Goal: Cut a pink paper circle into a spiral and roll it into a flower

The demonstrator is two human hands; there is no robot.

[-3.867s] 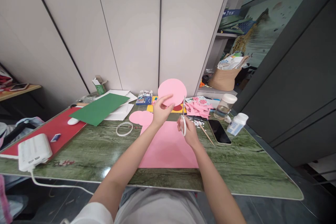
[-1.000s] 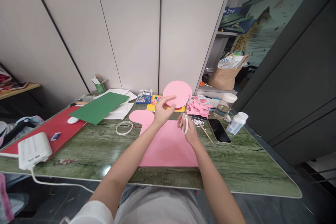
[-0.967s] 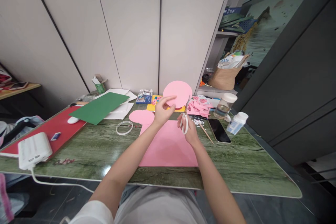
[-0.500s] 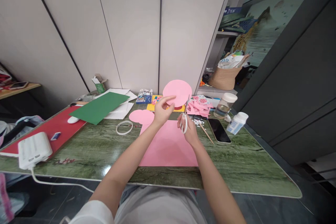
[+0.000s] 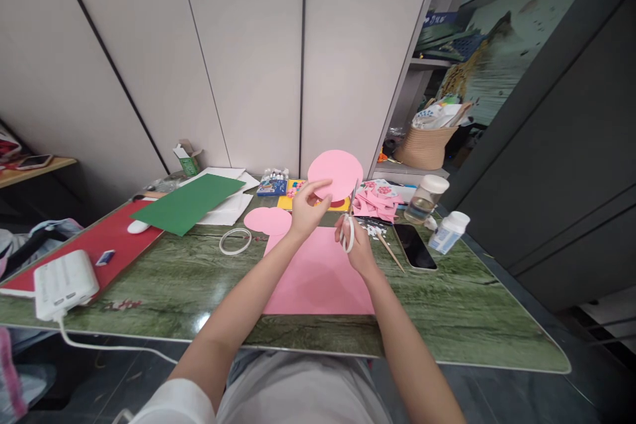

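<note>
My left hand (image 5: 309, 209) pinches the lower left part of a pink paper circle (image 5: 336, 169), held up above the table. In my right hand (image 5: 356, 245) is a pair of white-handled scissors (image 5: 348, 233), blades pointing up at the circle's right edge. Whether the blades grip the paper I cannot tell. Below both hands lies a pink sheet (image 5: 318, 285). Two more pink paper circles (image 5: 265, 220) overlap on the table, left of my left hand. Pink paper scraps (image 5: 375, 204) are heaped beyond my right hand.
On the right stand a lidded jar (image 5: 424, 202) and a white bottle (image 5: 450, 233), near a phone (image 5: 415, 246) and a wooden stick (image 5: 391, 253). Leftward lie a tape roll (image 5: 235, 242), a green sheet (image 5: 191, 202), a red sheet (image 5: 119, 245) and a white power bank (image 5: 66, 283) with its cable.
</note>
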